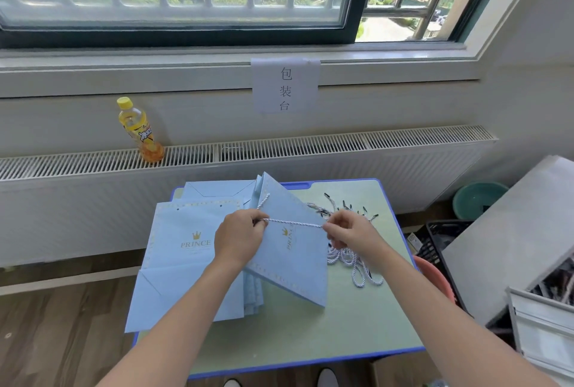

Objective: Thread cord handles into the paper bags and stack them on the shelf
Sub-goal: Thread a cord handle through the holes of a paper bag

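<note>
A small green counter [357,318] with a blue rim stands near a long radiator under a window. On its left part lies a flat pile of light blue paper bags [183,262], the top one face up with a gold crown and the word PRINCE; the pile hangs over the counter's left edge. One blue bag [295,259] is raised on its edge at the middle of the counter, tilted, its printed side facing right.

The left hand [239,239] has its fingers curled, pinching a white-and-blue twisted cord [295,224] at the raised bag's left edge. The right hand [348,230] pinches the same cord between thumb and fingertips further right. The cord runs taut between the two hands across the bag's face, and a short length rises from the left hand to the bag's far top, near a hole there.

A loose heap of spare cords [351,257] with dark tips lies on the counter's right part, partly behind the right hand.

A yellow drink bottle [139,130] stands on the radiator [310,146], far left. A paper sign [285,85] hangs from the window sill. A teal basin [478,198] sits on the floor at the right.
</note>
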Demonstrator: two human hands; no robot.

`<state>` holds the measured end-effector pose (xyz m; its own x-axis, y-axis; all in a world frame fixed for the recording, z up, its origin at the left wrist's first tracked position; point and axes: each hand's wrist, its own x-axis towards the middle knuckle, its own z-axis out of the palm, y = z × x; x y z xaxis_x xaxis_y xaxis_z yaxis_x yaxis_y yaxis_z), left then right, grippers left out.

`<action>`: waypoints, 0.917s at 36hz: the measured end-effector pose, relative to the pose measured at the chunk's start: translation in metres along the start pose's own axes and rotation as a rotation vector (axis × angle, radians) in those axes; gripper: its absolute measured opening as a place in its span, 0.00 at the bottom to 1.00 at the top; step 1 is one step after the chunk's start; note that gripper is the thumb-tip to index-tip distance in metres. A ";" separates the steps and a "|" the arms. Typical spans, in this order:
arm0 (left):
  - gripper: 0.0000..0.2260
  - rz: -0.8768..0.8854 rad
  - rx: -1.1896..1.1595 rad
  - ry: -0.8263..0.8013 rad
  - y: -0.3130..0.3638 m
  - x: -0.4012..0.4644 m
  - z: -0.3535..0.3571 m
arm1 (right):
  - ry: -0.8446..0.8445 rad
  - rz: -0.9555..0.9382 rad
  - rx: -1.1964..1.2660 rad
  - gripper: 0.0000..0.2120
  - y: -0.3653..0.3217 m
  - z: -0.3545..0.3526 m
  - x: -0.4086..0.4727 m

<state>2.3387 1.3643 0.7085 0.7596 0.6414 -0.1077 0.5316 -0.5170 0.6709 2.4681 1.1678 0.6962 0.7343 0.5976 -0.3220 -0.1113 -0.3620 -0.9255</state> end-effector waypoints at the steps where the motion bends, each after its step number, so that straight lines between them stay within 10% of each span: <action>1: 0.07 0.000 -0.009 -0.011 0.000 0.001 0.000 | 0.023 0.011 0.096 0.02 -0.001 0.000 0.000; 12: 0.22 0.041 -0.087 -0.031 -0.005 0.001 0.001 | 0.012 -0.020 0.768 0.04 -0.026 0.010 0.002; 19: 0.04 -0.012 -0.094 -0.036 -0.004 0.001 -0.001 | 0.030 -0.092 0.443 0.04 -0.033 0.012 0.002; 33: 0.05 -0.058 -0.279 -0.140 -0.001 -0.004 -0.009 | -0.112 -0.249 -0.500 0.05 -0.024 0.064 -0.012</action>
<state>2.3319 1.3672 0.7152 0.7856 0.5711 -0.2381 0.4669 -0.2945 0.8338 2.4186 1.2148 0.7093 0.6190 0.7708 -0.1507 0.4066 -0.4787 -0.7782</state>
